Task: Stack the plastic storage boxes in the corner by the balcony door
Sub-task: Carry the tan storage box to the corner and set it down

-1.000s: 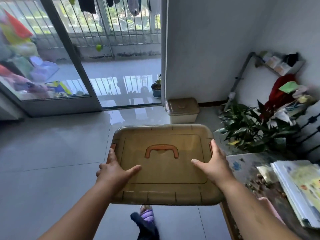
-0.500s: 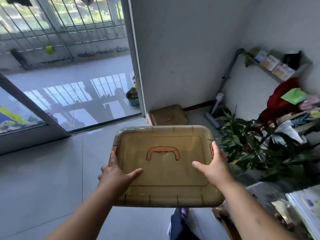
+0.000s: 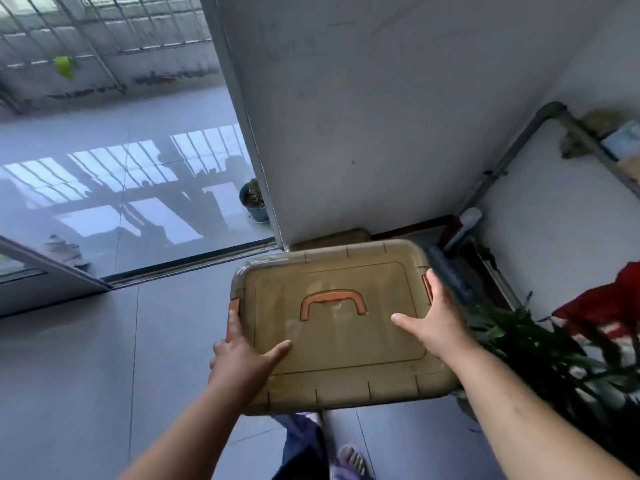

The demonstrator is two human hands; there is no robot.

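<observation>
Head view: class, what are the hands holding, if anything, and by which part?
The translucent brown rectangular plastic storage box, gripped at its side edges by the left hand and right hand, thumbs on top.

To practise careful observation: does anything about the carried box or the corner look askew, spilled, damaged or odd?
Nothing stands out. The carried box has its lid seated and its orange handle flat, and the left hand and right hand hold it at the sides. The floor box in the corner is mostly hidden, so I cannot judge it.
</observation>
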